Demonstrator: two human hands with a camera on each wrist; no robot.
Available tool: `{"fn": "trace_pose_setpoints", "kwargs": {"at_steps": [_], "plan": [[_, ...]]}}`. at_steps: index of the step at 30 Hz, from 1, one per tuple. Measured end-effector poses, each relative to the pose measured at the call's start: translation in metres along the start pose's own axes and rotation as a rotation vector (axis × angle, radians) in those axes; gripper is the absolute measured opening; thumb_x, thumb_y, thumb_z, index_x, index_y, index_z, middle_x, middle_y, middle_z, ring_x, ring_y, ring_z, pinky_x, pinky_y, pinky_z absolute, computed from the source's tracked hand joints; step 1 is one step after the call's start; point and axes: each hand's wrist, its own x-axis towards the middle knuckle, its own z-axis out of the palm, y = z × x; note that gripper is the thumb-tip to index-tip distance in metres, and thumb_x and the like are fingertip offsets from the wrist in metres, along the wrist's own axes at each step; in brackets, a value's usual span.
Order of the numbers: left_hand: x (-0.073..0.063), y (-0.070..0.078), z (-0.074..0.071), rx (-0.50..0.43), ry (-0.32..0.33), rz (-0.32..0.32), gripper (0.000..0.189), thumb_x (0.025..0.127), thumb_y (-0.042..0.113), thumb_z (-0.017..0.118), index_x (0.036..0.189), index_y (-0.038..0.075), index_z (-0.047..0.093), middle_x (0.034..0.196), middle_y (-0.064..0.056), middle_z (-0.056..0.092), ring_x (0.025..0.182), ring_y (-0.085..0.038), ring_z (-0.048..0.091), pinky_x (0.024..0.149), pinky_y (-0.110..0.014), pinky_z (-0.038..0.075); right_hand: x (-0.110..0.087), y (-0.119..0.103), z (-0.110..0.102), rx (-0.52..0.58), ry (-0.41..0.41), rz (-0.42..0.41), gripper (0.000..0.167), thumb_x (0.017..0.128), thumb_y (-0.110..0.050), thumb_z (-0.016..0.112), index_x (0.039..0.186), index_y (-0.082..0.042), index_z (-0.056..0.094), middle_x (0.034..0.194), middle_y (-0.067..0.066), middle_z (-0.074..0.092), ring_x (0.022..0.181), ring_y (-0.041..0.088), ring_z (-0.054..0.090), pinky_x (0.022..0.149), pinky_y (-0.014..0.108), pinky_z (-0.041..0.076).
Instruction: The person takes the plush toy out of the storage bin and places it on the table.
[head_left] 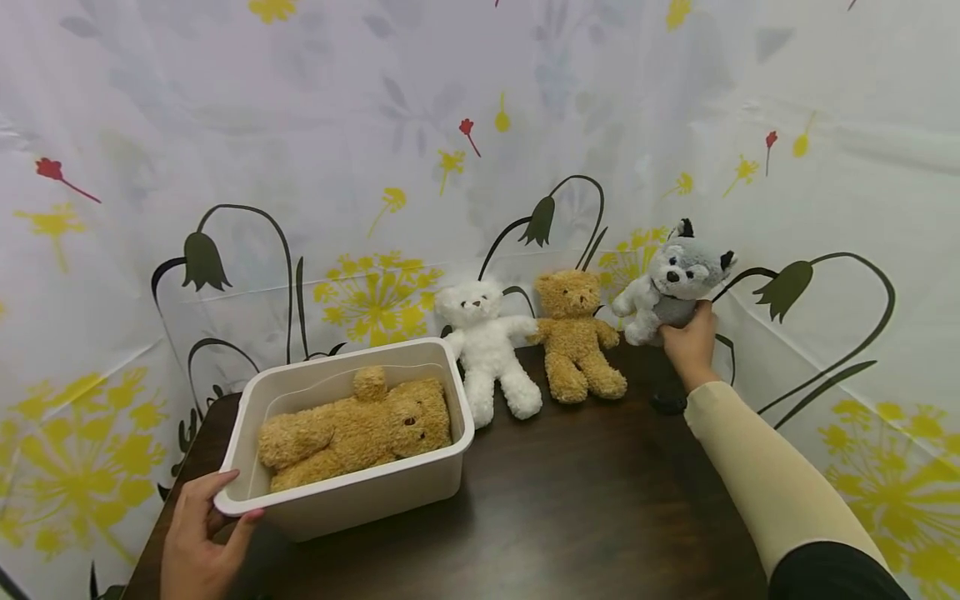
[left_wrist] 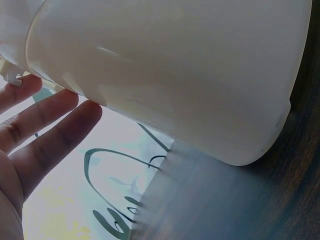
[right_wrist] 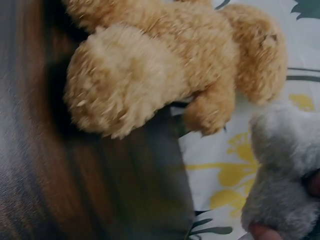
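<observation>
The right hand (head_left: 692, 340) gripped the grey-and-white plush husky (head_left: 672, 283) above the dark wooden table (head_left: 570, 500), beside the tan teddy bear (head_left: 576, 335); a careless swing could topple that bear. The left hand (head_left: 197, 542) clasped the white plastic bin's (head_left: 360, 492) rim.

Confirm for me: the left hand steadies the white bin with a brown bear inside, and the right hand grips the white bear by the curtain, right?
Not quite. The right hand grips the grey husky toy, not the white bear, which sits untouched beside the bin; the head view shows it. The left hand does hold the white bin with the brown bear inside.
</observation>
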Motion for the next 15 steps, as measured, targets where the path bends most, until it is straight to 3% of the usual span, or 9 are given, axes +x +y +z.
{"fn": "trace_pose_setpoints", "kwargs": {"at_steps": [5, 10, 15], "plan": [[0.001, 0.003, 0.001, -0.003, -0.006, -0.009, 0.071, 0.078, -0.017, 0.087, 0.142, -0.015, 0.058, 0.136, 0.028, 0.046, 0.116, 0.010, 0.054, 0.095, 0.003, 0.049, -0.004, 0.016, -0.003, -0.116, -0.044, 0.062, 0.081, 0.084, -0.004, 0.069, 0.159, -0.002, 0.038, 0.152, 0.037, 0.042, 0.135, 0.056, 0.047, 0.112, 0.071, 0.045], [0.001, 0.003, 0.002, 0.007, 0.015, 0.015, 0.070, 0.078, -0.016, 0.088, 0.142, -0.014, 0.059, 0.135, 0.027, 0.046, 0.116, 0.010, 0.054, 0.093, 0.004, 0.048, -0.006, 0.026, -0.005, -0.260, -0.114, 0.121, 0.077, 0.086, -0.015, 0.068, 0.154, 0.004, 0.037, 0.144, 0.041, 0.044, 0.121, 0.064, 0.051, 0.101, 0.079, 0.046], [0.001, 0.001, 0.003, 0.002, 0.021, 0.022, 0.071, 0.077, -0.016, 0.089, 0.141, -0.013, 0.060, 0.136, 0.026, 0.047, 0.117, 0.010, 0.054, 0.093, 0.004, 0.047, -0.010, 0.033, -0.005, -0.315, -0.192, 0.119, 0.080, 0.085, -0.015, 0.070, 0.154, 0.007, 0.037, 0.142, 0.045, 0.043, 0.121, 0.066, 0.050, 0.098, 0.080, 0.046]]}}
